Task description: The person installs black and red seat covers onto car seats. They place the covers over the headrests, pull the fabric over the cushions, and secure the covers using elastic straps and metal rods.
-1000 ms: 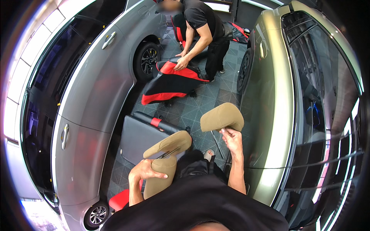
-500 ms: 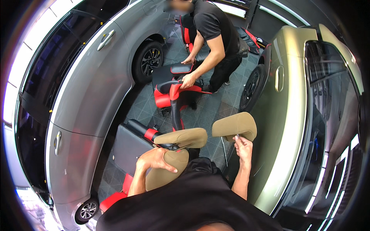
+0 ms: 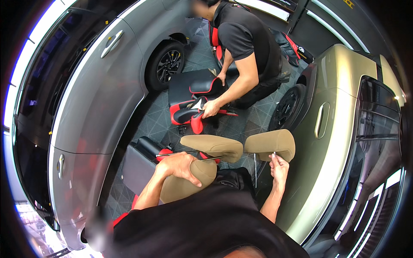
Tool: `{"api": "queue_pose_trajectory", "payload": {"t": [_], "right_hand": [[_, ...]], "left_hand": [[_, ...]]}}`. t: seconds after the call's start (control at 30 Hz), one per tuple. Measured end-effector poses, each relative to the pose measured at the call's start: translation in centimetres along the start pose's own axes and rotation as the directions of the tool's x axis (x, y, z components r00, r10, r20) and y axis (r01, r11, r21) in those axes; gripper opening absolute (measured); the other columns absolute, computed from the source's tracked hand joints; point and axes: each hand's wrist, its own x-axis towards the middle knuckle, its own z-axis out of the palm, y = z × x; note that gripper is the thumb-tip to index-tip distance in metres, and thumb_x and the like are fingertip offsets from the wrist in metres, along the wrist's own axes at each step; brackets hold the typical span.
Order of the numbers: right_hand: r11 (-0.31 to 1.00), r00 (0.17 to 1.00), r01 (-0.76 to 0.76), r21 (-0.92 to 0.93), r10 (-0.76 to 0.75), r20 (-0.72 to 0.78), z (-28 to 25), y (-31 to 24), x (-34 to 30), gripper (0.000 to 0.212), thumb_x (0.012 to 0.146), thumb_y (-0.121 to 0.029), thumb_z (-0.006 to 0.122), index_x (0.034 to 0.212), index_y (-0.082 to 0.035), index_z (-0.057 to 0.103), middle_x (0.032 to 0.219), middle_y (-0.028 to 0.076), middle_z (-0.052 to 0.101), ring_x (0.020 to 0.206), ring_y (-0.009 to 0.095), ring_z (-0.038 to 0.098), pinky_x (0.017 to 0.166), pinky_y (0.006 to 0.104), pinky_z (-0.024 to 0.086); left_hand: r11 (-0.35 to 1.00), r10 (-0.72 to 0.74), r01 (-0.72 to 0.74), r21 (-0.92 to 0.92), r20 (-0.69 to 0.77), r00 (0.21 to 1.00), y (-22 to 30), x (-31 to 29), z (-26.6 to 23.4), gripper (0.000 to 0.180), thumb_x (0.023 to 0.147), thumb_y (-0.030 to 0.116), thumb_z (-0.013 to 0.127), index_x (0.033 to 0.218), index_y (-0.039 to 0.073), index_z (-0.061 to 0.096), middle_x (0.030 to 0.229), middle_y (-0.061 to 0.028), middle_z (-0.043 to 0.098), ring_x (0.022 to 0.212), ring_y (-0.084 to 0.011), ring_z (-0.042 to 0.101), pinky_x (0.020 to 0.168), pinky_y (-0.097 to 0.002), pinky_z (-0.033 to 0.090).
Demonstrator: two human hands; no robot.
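Observation:
My left hand [image 3: 177,167] is wrapped over a tan headrest [image 3: 187,185] held close to my body. Its fingertips reach the metal posts of a second tan headrest [image 3: 215,145], which lies just beyond on its side. A third tan headrest [image 3: 270,141] hangs from my right hand [image 3: 280,167]; thumb and fingers pinch one of its metal posts near the underside, while the other post points down toward the floor. Past these, a co-worker [image 3: 245,47] bends over a black and red car seat [image 3: 195,92], both hands on its cover.
A grey car [image 3: 99,99] stands along the left, a pale gold car [image 3: 333,120] along the right. Between them a grey grid-tile floor [image 3: 152,112] holds another black and red seat [image 3: 140,165] beside my left forearm. Dark bags [image 3: 286,45] lie behind the co-worker.
The co-worker has bent lower, and the long black and red flap of the seat cover is drawn in toward the seat. My hands keep hold of the headrests; the view has shifted slightly.

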Motion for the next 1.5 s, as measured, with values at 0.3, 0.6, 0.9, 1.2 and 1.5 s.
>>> {"api": "queue_pose_trajectory", "payload": {"t": [0.3, 0.6, 0.9, 1.2, 1.5], "right_hand": [[0.998, 0.999, -0.054, 0.037, 0.054, 0.003, -1.6, -2.6, 6.4, 0.026, 0.102, -0.027, 0.074, 0.107, -0.001, 0.079, 0.065, -0.005, 0.057, 0.047, 0.001, 0.039, 0.042, 0.0203, 0.024], [0.996, 0.999, -0.017, 0.088, 0.014, 0.036, -4.4, -6.9, 14.5, 0.026, 0.102, -0.027, 0.075, 0.106, -0.001, 0.079, 0.065, -0.005, 0.056, 0.048, 0.001, 0.039, 0.043, 0.0200, 0.025], [0.987, 0.998, 0.033, 0.157, -0.039, 0.041, -4.6, -10.7, 19.2, 0.031, 0.104, -0.028, 0.072, 0.111, 0.001, 0.075, 0.066, -0.006, 0.053, 0.046, -0.001, 0.032, 0.042, 0.0207, 0.019], [0.981, 0.996, 0.083, 0.176, -0.076, -0.049, -3.7, -14.9, 27.6, 0.026, 0.101, -0.021, 0.075, 0.107, 0.004, 0.079, 0.066, -0.005, 0.057, 0.056, 0.003, 0.044, 0.051, 0.0225, 0.030], [0.979, 0.977, 0.199, 0.036, -0.195, -0.089, -3.1, -22.7, 35.2, 0.028, 0.103, -0.025, 0.072, 0.112, 0.001, 0.079, 0.068, -0.007, 0.055, 0.057, 0.002, 0.042, 0.051, 0.0219, 0.030]], "left_hand": [[0.994, -0.010, 0.005, 0.111, 0.052, 0.999, 5.4, 6.1, -3.6, 0.080, 0.058, 0.054, 0.095, 0.120, 0.005, 0.077, 0.104, -0.0143, 0.081, 0.101, -0.0327, 0.077, 0.090, -0.0430, 0.060], [0.997, -0.044, 0.044, 0.063, 0.006, 0.999, 11.1, 10.6, -5.9, 0.079, 0.058, 0.052, 0.096, 0.120, 0.005, 0.077, 0.103, -0.0152, 0.081, 0.101, -0.0335, 0.077, 0.091, -0.0432, 0.060], [0.990, 0.102, -0.102, 0.099, 0.011, 0.995, 14.9, 15.0, -10.1, 0.073, 0.060, 0.048, 0.096, 0.114, 0.003, 0.078, 0.098, -0.0174, 0.080, 0.095, -0.0348, 0.077, 0.087, -0.0430, 0.060], [0.972, 0.143, -0.160, 0.174, 0.104, 0.984, 19.1, 25.6, -18.4, 0.072, 0.062, 0.048, 0.096, 0.114, 0.002, 0.077, 0.096, -0.0172, 0.080, 0.093, -0.0344, 0.078, 0.086, -0.0426, 0.060], [0.917, 0.323, -0.365, 0.158, 0.239, 0.916, 24.4, 32.7, -28.6, 0.074, 0.063, 0.046, 0.097, 0.117, 0.001, 0.076, 0.100, -0.0167, 0.080, 0.096, -0.0336, 0.078, 0.086, -0.0425, 0.061]]}}
